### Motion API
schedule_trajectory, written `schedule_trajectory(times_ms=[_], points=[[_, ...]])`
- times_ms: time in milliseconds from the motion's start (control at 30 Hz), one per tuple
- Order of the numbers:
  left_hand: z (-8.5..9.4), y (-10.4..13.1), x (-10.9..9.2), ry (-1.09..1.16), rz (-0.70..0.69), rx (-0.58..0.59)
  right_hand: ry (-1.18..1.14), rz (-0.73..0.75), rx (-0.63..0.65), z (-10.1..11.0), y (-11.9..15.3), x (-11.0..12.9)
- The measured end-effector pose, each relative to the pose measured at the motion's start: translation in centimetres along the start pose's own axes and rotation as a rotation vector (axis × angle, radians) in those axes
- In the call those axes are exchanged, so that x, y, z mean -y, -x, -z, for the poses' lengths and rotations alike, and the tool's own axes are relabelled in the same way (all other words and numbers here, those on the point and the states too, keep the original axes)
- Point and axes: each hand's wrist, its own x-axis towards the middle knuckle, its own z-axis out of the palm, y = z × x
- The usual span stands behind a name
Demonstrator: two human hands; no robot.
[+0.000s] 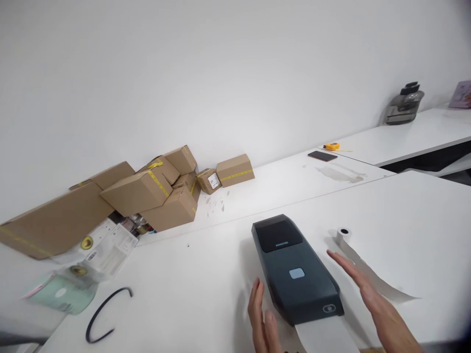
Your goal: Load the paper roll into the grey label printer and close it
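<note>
Head view: dark label-printer-like device (298, 269) on the white table (206, 274), between the two hands. Left hand (260, 318) just beside its left side, fingers close together and upright, palm turned inward; right hand (371, 299) near its right side, slightly apart, open, fingers extended together toward the paper roll (343, 234). Neither hand grips anything. Roll stands beyond the right fingertips, its loose strip (379, 282) trailing toward the near right. Surface: black curved band (98, 314) at left; mint-green pouch (61, 292) and clear plastic packaging (110, 250) at the left edge; cardboard boxes (138, 189) stacked behind them, a separate box (235, 170) against the pale wall (228, 73). Phone (322, 156) and yellow tape measure (331, 146) toward the back right; translucent grey jug (404, 107) on the farther table (423, 132). Device: long, blue-grey body, angled edges, glossy black panel at the far end with small unreadable lettering, pale rounded-square button mid-top, oval mark on the near face, white paper (326, 336) at the near end.
</note>
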Motion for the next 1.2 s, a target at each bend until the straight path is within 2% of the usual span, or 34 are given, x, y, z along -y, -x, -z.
schedule_trajectory(times_ms=[133,300,367,433,533,633,700,767,867,1033,1200], points=[[-1.4,-0.1,0.6,-0.004,0.014,0.109,-0.025,0.062,0.014,-1.0,0.8,0.8],[-1.4,0.0,1.7,0.069,-0.002,0.143,-0.074,0.099,0.013,-1.4,1.1,0.9],[-1.2,-0.5,1.2,0.105,0.012,0.15,-0.105,0.086,0.044,-1.0,0.6,1.0],[-1.1,-1.5,0.0,0.144,0.062,0.155,-0.134,0.031,0.096,-0.5,-0.3,1.6],[-1.1,-3.7,-3.0,0.249,0.13,0.159,-0.191,-0.037,0.14,0.1,-3.3,3.5],[-1.8,-6.8,-5.6,0.374,0.071,0.146,-0.292,0.077,0.126,0.1,-7.8,5.9],[-2.5,-9.1,-6.2,0.372,0.09,0.069,-0.332,0.135,0.11,-0.2,-11.3,7.3],[-3.3,-11.0,-5.7,0.332,0.113,0.066,-0.338,0.135,0.094,-0.6,-14.6,8.5],[-4.4,-12.6,-4.2,0.18,0.108,0.17,-0.285,0.129,0.07,-1.4,-18.9,9.6],[-5.4,-12.3,-2.6,0.0,0.076,0.285,-0.136,0.091,0.064,-2.9,-23.7,10.2],[-5.8,-11.5,-2.4,-0.069,0.061,0.295,-0.109,0.057,0.099,-4.4,-26.0,9.5]])
